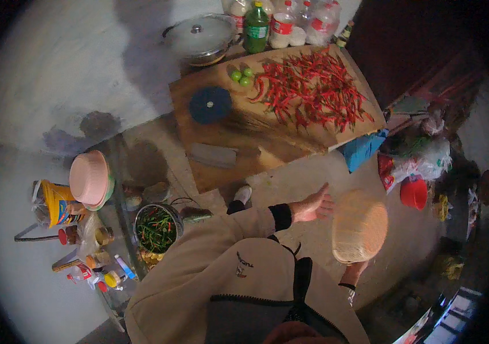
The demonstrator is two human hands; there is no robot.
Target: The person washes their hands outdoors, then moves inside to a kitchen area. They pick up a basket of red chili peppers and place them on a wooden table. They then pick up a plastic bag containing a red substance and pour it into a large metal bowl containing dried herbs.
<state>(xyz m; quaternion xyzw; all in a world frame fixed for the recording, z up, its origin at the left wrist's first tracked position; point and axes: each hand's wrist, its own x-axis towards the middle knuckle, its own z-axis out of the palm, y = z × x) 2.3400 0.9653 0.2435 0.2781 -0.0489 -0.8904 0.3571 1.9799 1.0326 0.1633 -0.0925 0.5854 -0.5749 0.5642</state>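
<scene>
A tan, shallow woven basket [360,226] hangs tilted over the floor in front of me, a little blurred. My right hand [356,270] is at its near edge, gripping it from below, with the fingers partly hidden behind it. To the left of the basket, my left hand [313,206] is stretched out flat with its fingers spread, apart from the basket and holding nothing. Beyond both hands, many red chillies [313,89] lie spread over a brown tabletop [261,157].
Green round fruits [244,77] and a blue disc [210,105] are on the tabletop. Behind it stand a lidded pan [197,37] and several bottles [256,28]. At left are a pot of green chillies [157,229] and a pink basin [88,176]; at right, a red bucket [413,193].
</scene>
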